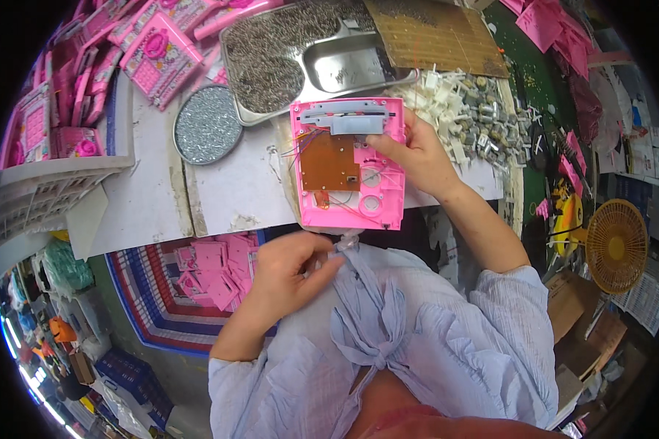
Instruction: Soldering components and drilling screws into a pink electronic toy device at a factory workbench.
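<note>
A pink plastic toy housing [389,212] is held up over the near table edge, its inside facing up. My right hand [426,161] grips its right side, thumb on the inner face and fingers behind. Fixed in the housing are a brown circuit board [331,162], a grey plastic bar part [355,126] across the top, and thin coloured wires. My left hand [289,269] is below and left of the housing, apart from it, in front of my body. Its fingers are loosely bent, thumb apart from them, with nothing visible between.
A metal tray [265,110] of small screws and a round dish [208,124] of silvery bits lie beyond. White and metallic small parts [454,110] are heaped right. Pink housings [161,58] fill the far left. A striped basket [161,322] with pink pieces stands below the table.
</note>
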`<state>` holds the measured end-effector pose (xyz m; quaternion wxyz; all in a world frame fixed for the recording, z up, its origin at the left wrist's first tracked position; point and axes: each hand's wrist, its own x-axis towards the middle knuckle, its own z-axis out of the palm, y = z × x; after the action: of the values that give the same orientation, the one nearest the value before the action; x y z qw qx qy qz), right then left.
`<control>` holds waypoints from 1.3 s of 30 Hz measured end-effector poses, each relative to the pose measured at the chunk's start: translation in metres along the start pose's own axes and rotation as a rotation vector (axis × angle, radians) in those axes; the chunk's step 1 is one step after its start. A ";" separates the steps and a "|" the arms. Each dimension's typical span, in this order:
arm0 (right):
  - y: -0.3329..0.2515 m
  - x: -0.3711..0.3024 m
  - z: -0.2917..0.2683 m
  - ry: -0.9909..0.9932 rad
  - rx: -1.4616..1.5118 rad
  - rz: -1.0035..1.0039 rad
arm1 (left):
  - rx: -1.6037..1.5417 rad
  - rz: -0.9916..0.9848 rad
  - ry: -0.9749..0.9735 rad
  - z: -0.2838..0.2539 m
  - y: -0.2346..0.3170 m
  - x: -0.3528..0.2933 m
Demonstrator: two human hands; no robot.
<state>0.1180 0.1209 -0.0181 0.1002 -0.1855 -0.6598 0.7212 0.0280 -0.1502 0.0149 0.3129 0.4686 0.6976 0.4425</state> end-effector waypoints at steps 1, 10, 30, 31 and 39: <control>-0.002 0.000 0.002 -0.011 -0.054 0.011 | 0.137 0.136 0.094 0.005 -0.007 0.010; 0.008 0.017 0.000 0.234 -1.089 -0.196 | 0.539 0.356 0.035 0.010 -0.048 0.039; 0.009 0.019 0.005 0.162 -1.138 -0.359 | 0.719 0.302 0.347 0.009 -0.034 0.121; 0.009 0.020 0.004 0.144 -1.145 -0.343 | 0.709 0.297 0.361 0.007 -0.035 0.118; 0.005 0.017 0.006 0.035 -0.956 -0.483 | 0.575 0.310 0.377 0.005 -0.049 0.114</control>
<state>0.1006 0.1217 -0.0246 0.1786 -0.0654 -0.9368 0.2937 -0.0280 -0.0505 -0.0344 -0.0361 0.5476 0.7596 0.3491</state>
